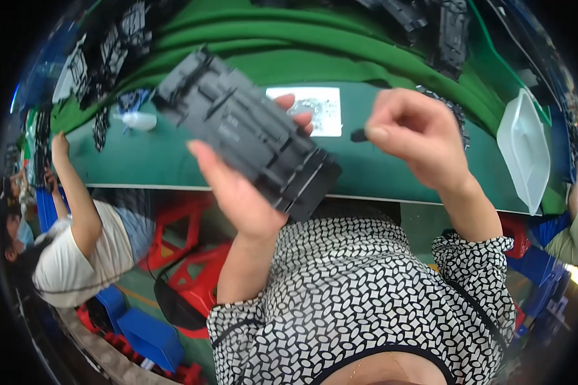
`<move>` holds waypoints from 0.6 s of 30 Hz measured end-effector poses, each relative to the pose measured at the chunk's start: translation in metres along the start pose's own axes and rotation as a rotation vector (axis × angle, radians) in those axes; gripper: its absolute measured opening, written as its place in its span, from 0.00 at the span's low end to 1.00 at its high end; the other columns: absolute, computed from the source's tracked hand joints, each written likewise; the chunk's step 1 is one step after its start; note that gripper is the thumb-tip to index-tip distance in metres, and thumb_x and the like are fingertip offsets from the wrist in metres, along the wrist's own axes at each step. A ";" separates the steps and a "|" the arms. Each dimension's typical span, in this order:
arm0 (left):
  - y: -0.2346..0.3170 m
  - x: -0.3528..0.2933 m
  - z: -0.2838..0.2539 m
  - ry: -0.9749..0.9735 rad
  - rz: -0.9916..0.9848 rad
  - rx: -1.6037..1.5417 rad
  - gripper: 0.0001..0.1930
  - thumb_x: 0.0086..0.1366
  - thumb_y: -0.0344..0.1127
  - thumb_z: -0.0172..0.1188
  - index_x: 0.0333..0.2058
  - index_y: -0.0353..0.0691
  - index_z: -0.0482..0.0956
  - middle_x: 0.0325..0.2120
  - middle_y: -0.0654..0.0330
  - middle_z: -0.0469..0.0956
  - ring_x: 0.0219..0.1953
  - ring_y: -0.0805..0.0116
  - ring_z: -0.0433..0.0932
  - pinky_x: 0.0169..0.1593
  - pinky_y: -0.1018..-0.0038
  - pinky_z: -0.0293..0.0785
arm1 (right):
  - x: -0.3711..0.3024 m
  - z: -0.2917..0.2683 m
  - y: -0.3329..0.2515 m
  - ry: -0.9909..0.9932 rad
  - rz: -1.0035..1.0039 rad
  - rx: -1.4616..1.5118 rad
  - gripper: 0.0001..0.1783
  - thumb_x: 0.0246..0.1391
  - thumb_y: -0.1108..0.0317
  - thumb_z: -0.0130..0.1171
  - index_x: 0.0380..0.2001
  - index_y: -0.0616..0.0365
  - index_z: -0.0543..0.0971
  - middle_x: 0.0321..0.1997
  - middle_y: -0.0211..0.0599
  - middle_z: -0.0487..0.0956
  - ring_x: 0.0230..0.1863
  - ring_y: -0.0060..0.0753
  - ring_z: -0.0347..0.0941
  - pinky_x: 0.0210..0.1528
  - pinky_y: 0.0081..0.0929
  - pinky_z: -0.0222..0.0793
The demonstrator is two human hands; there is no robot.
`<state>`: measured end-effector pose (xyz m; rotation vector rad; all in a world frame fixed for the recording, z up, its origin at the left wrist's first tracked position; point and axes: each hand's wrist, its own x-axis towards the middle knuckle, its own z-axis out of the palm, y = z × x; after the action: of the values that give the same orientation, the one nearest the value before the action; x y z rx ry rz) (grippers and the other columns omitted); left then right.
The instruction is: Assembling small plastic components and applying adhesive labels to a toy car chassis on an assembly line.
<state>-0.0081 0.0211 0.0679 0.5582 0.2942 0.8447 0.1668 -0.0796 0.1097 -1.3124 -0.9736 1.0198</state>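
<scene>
A long black moulded plastic housing is tilted above the green table, its ribbed face toward me. My left hand grips it from below, the thumb along the near side and fingertips showing past the far edge. Off to the right, my right hand pinches a small black piece between thumb and forefinger, apart from the housing. Its exact kind is too small to tell. A white printed sheet lies on the table behind, partly hidden by my left fingers.
An empty white tray stands at the table's right end. A white squeeze bottle lies at the left. Green cloth with black plastic parts lines the back. A co-worker sits at the left near red stools.
</scene>
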 end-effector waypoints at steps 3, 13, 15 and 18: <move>-0.006 0.009 0.006 0.023 -0.025 -0.034 0.41 0.63 0.67 0.25 0.56 0.31 0.58 0.50 0.43 0.67 0.45 0.50 0.73 0.49 0.58 0.71 | -0.015 0.010 -0.010 -0.127 -0.434 -0.443 0.07 0.40 0.79 0.62 0.26 0.63 0.78 0.25 0.34 0.72 0.22 0.18 0.68 0.20 0.16 0.60; -0.022 0.011 0.021 0.008 0.059 0.124 0.38 0.65 0.64 0.24 0.53 0.33 0.61 0.47 0.43 0.70 0.43 0.55 0.75 0.46 0.63 0.72 | -0.020 0.015 0.028 -0.169 -0.981 -0.791 0.14 0.31 0.77 0.61 0.29 0.65 0.76 0.22 0.33 0.69 0.18 0.26 0.64 0.17 0.22 0.55; -0.024 0.011 0.021 0.006 0.068 0.165 0.36 0.65 0.64 0.28 0.53 0.35 0.61 0.45 0.47 0.70 0.43 0.58 0.74 0.44 0.66 0.73 | -0.020 0.016 0.029 -0.157 -1.018 -0.834 0.12 0.31 0.74 0.58 0.27 0.64 0.76 0.22 0.32 0.69 0.19 0.26 0.64 0.18 0.22 0.57; -0.025 0.009 0.023 0.008 0.084 0.223 0.35 0.65 0.64 0.30 0.52 0.36 0.61 0.44 0.50 0.71 0.43 0.60 0.73 0.42 0.70 0.73 | -0.020 0.017 0.028 -0.174 -1.041 -0.861 0.12 0.31 0.74 0.58 0.26 0.65 0.76 0.22 0.31 0.68 0.19 0.25 0.64 0.18 0.21 0.56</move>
<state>0.0235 0.0067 0.0722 0.7798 0.3773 0.9014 0.1439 -0.0942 0.0823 -1.0826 -2.0527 -0.1446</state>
